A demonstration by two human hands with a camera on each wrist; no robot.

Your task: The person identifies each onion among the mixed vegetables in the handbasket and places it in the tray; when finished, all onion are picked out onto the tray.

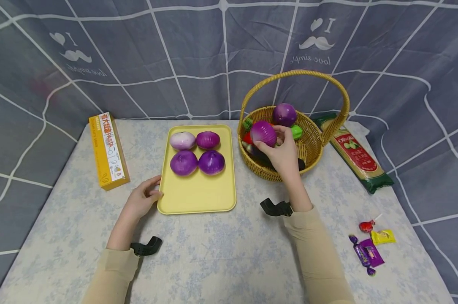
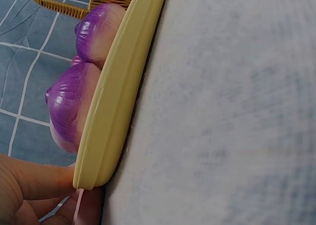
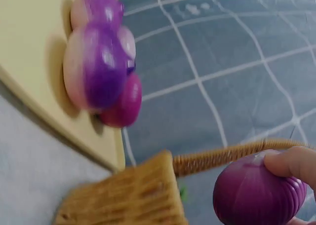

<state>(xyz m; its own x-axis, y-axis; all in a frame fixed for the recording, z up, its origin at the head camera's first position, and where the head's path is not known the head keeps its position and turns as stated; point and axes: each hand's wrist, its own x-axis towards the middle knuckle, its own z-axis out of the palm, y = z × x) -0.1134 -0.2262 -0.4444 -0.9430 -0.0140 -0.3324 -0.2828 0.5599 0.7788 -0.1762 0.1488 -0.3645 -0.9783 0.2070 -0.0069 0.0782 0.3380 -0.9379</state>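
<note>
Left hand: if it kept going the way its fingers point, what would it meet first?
The left hand points right, fingertips already at the near-left edge of the yellow tray. Going on, it would likely push the tray itself; the purple onions sit farther back.

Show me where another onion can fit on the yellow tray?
The yellow tray has bare room in its near half, below the four onions and beside the left hand. The far half is full. The basket is crowded, where the right hand holds an onion.

staged tabletop [image 1: 221, 253], draped backdrop [image 1: 175, 55]
</note>
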